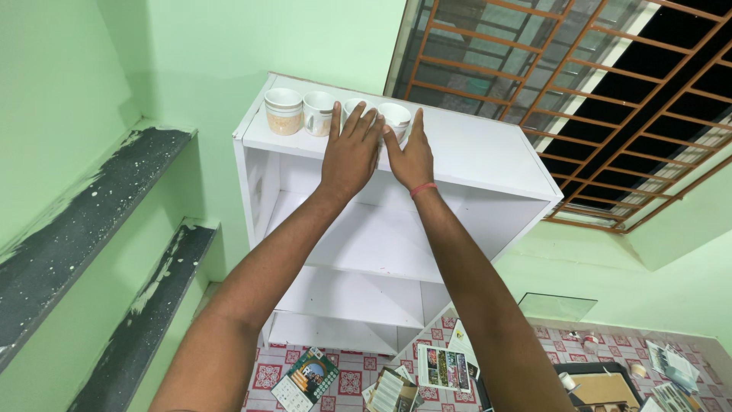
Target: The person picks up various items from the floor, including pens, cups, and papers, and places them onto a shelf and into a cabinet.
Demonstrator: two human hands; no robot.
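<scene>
- Four cups are seen in a row along the back left of the top of a white shelf unit [473, 156], close to the green wall [229, 53].
- The left hand [351, 149] is laid flat, fingers spread and released, against the third cup [352, 109]; nothing is grasped by it.
- The right hand [412, 156] is likewise held open, palm toward the fourth cup [396, 116], which is touched at its near side; no cup is closed on.
- The beige cup [284, 111] and the white cup beside it [319, 113] are left untouched at the left end of the row.
- The step in hand is judged to be the nudging or lining-up of the two right cups with both flat palms, not a lift.
- For the next move, a gentle, even push is called for, since the cups stand touching or almost so, and one could be tipped against its neighbour.
- The left edge of the top lies just beside the beige cup, so little room is left that way.
- Ample bare room is offered to the right of the fourth cup, toward the barred window [579, 91].
- The front edge lies just under the wrists; a pull toward it would have to be watched.
- Below, the shelf compartments are seen bare, and papers are scattered on the tiled floor [343, 362].
</scene>
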